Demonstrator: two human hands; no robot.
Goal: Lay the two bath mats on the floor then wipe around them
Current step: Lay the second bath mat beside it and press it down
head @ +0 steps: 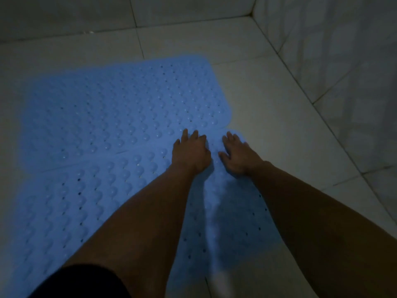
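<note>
Both forearms reached out over the near blue mat [86,207], which lay flat on the tiled floor [268,100], touching the far mat [120,108]. Left hand [190,152] and right hand [238,157] pressed flat, fingers spread, by the seam.

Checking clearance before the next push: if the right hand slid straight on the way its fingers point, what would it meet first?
The right hand points up-left, so it would likely cross onto the far mat, just past the near mat edge. Whether that edge is raised is unclear.
</note>
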